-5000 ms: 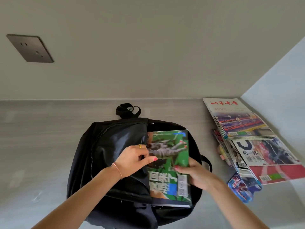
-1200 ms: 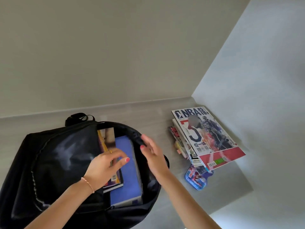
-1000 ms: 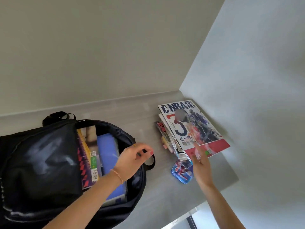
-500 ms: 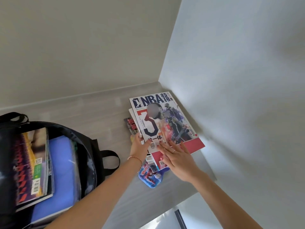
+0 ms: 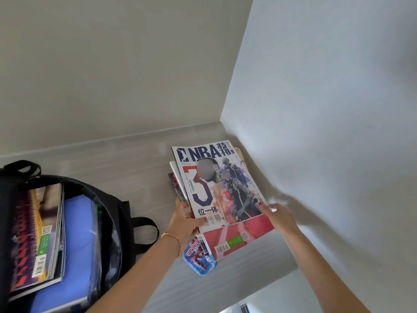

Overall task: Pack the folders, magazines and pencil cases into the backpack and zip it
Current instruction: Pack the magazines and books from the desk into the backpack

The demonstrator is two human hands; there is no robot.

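Packing partway done, backpack unzipped.

Backpack (image 5: 112,213) lies open at the worktop's left edge with a magazine (image 5: 38,231) and blue folder (image 5: 76,249) inside. Left hand (image 5: 184,222) and right hand (image 5: 281,219) each grip a near corner of the NBA magazine (image 5: 216,186) atop the stack in the back-right corner. Remaining stack and blue pencil case (image 5: 197,256) still unpacked; zipping left.

Bare forearms, a thin pink bracelet (image 5: 172,236) on the left wrist, fingernails seemingly painted pink.
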